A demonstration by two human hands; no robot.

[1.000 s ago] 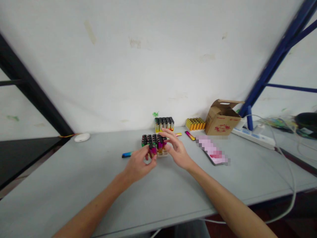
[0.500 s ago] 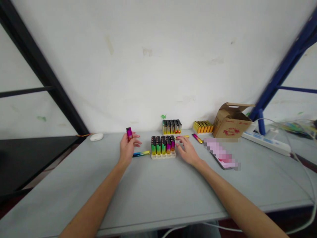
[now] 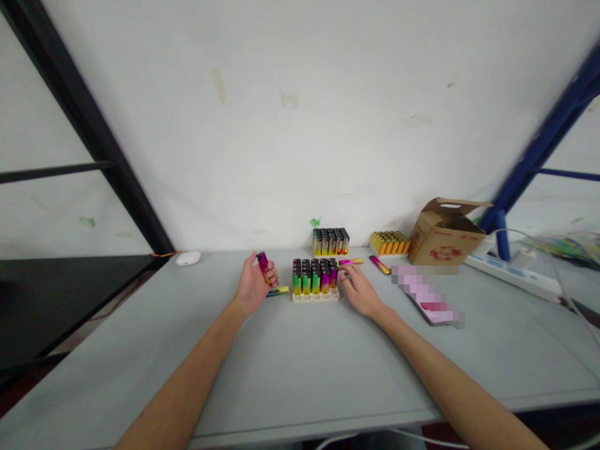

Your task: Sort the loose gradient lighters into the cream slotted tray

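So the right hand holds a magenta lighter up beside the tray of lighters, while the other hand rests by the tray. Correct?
Not quite: in the head view the left hand holds the magenta lighter beside the tray of lighters, and the right hand rests by the tray.

tray of lighters (image 3: 315, 282): on table (image 3: 300, 369), centre
second lighter tray (image 3: 330, 241): behind it, by wall
cardboard box (image 3: 445, 232): far right

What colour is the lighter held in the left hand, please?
Magenta body with a black top, seen in the head view: lighter in the left hand.
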